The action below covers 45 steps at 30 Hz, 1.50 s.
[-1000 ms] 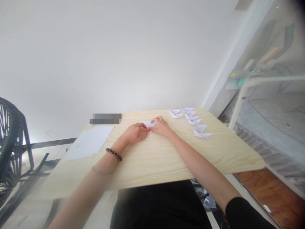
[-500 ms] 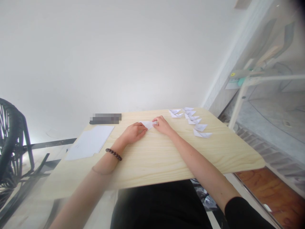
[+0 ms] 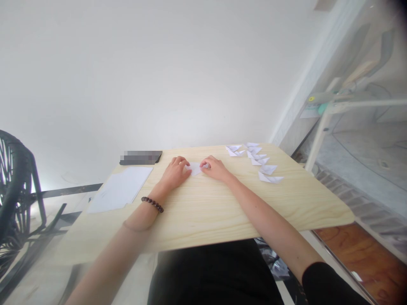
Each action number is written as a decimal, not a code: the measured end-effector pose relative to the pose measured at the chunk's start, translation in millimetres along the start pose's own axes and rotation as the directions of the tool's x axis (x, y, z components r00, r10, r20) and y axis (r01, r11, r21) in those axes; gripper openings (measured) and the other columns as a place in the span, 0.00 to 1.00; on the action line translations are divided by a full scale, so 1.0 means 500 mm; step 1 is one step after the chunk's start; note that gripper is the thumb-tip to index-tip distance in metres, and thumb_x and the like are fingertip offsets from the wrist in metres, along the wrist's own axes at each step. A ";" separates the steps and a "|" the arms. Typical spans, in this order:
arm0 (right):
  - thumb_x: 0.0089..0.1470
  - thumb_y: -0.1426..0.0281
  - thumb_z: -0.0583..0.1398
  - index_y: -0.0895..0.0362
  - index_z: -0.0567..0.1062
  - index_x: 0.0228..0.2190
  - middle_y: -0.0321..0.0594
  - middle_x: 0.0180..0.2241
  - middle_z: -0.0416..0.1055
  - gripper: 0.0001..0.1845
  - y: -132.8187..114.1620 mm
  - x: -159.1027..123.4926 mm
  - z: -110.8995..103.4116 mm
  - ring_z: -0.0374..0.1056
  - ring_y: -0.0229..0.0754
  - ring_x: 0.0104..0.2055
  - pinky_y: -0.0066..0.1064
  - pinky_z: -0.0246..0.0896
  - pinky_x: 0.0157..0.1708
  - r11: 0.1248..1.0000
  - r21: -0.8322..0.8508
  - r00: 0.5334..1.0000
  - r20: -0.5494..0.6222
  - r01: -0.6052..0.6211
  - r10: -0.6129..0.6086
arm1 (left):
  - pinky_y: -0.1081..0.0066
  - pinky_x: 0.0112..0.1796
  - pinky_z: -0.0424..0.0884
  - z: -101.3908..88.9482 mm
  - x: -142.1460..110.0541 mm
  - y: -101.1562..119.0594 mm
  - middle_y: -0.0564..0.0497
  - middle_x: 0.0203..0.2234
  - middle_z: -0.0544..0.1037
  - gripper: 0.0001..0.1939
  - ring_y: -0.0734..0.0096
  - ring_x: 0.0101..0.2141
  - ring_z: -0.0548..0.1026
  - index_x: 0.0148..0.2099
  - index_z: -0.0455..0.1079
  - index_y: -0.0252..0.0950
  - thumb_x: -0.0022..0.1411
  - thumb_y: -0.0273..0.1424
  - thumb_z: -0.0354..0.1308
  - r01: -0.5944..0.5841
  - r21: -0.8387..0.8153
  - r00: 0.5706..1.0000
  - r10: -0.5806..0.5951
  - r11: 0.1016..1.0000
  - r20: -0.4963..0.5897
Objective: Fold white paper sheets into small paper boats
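A small folded piece of white paper lies on the wooden table between my two hands. My left hand has thumb and fingers closed on its left end. At the right end, my right hand pinches the paper between thumb and curled fingers. Parts of both paper ends are hidden by the fingers. Several folded paper boats stand toward the right side of the table, beyond my right hand. To the left of my left hand lies a stack of white paper sheets.
The pale wooden table has its back edge near a white wall. A dark, partly blurred-out object lies at its back left. A dark woven chair stands at the left, and a white metal frame at the right.
My left hand has moved slightly up and left, its fingers now curled at the paper's left end. My right hand has shifted a little left, and the paper has turned slightly.
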State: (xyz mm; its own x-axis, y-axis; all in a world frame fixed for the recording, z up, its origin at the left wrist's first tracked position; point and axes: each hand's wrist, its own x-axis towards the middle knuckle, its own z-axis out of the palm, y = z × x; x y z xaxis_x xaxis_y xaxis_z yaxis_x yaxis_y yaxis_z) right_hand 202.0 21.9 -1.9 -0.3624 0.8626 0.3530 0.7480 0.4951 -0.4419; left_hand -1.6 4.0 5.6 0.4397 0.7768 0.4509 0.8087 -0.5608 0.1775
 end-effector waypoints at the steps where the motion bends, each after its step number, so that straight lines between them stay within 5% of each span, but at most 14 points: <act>1: 0.47 0.67 0.55 0.53 0.72 0.29 0.35 0.34 0.66 0.07 -0.001 -0.001 0.000 0.63 0.35 0.35 0.28 0.55 0.38 1.000 0.004 1.000 0.001 0.013 -0.013 | 0.61 0.45 0.62 -0.002 0.001 0.002 0.44 0.39 0.68 0.14 0.61 0.43 0.65 0.40 0.67 0.35 0.56 0.36 0.49 -0.003 -0.011 1.000 0.003 1.000 0.014; 12: 0.40 0.54 0.59 0.53 0.71 0.28 0.35 0.33 0.66 0.16 -0.015 -0.005 -0.003 0.62 0.38 0.38 0.31 0.52 0.41 1.000 -0.006 1.000 0.016 -0.008 0.009 | 0.66 0.44 0.65 -0.004 0.002 -0.007 0.47 0.37 0.72 0.16 0.67 0.38 0.69 0.36 0.72 0.38 0.57 0.40 0.47 -0.056 -0.086 0.995 0.063 0.995 0.074; 45: 0.38 0.50 0.58 0.52 0.69 0.30 0.38 0.36 0.64 0.21 -0.033 -0.004 -0.008 0.59 0.43 0.42 0.38 0.50 0.44 0.990 -0.100 0.990 0.098 -0.095 0.105 | 0.67 0.44 0.65 -0.016 0.000 0.001 0.49 0.40 0.71 0.17 0.66 0.40 0.69 0.39 0.72 0.39 0.55 0.42 0.49 0.003 -0.076 0.991 0.007 0.997 0.132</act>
State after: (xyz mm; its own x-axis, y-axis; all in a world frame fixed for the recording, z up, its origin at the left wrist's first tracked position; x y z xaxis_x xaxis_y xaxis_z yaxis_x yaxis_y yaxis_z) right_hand 192.7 11.7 8.0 -0.3347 0.9157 0.2225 0.8309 0.3982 -0.3886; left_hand -4.5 1.7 12.9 0.4929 0.8041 0.3323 0.7781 -0.5783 0.2452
